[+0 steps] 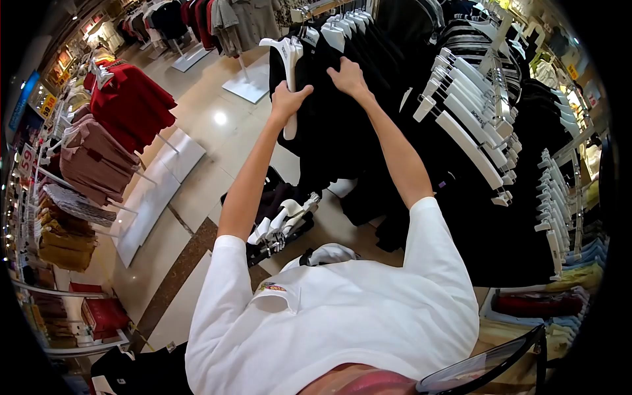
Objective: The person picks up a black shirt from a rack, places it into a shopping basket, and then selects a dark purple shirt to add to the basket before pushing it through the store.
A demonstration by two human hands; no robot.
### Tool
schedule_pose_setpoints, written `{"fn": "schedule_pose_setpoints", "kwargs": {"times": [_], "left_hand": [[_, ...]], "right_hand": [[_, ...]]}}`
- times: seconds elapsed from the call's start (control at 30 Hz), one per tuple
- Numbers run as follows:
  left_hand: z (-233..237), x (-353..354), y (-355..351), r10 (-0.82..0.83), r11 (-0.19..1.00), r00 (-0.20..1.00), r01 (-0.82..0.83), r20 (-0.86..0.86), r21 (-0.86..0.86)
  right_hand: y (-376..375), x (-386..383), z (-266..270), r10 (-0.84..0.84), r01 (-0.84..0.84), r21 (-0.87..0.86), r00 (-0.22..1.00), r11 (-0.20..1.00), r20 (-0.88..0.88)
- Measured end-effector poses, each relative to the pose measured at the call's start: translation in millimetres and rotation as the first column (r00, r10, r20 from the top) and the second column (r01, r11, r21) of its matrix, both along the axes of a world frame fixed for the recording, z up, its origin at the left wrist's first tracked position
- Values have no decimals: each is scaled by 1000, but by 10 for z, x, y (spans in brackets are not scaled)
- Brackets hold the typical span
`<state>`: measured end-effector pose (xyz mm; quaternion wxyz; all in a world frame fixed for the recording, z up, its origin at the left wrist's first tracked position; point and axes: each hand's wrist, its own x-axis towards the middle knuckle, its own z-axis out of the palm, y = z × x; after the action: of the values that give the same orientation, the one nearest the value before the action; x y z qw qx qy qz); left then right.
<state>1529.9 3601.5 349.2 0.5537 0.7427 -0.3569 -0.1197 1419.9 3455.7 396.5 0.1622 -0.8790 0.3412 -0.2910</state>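
Note:
Black garments [319,112] hang on white hangers from a rail at the top centre. My left hand [288,102] is closed around a white hanger [287,56] with a black garment on it, at the left end of that row. To its right, my right hand [349,78] touches the black garments just below several white hangers [345,26]. Its thumb and fingers are apart, and nothing shows gripped between them.
White hangers with black clothes [471,118] crowd the right side. Below my arms is a container of loose white hangers [283,224]. Red [128,102] and pink garments [99,158] hang at the left above a white platform [161,191].

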Motion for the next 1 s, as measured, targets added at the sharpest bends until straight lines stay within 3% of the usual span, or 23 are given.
{"fn": "schedule_pose_setpoints", "kwargs": {"times": [0.3,0.37,0.5,0.6,0.7,0.77,1.0], "left_hand": [[-48,-2,2,1,1000,999,-1,-45,-15],[-75,34,-21,3,1000,1000,-3,-14,-7],[-145,93,-68,5,1000,999,-6,45,14],[-159,92,-29,-29,999,999,29,-21,-31],[-146,88,-40,-37,999,998,36,-46,-6],[-190,92,-85,-60,997,997,58,-47,-41],[-196,-57,-197,-139,989,982,133,-125,-58]], "right_hand": [[337,-573,19,10,-13,23,993,1000,117],[404,-761,-53,14,-35,129,987,991,159],[619,-1225,-267,59,-82,63,953,995,298],[758,-1633,-333,-1,-35,155,973,987,229],[914,-2043,-456,-21,-2,126,983,992,183],[1048,-2277,-515,-69,27,230,982,973,178],[1290,-3007,-703,-53,2,321,987,947,152]]}}
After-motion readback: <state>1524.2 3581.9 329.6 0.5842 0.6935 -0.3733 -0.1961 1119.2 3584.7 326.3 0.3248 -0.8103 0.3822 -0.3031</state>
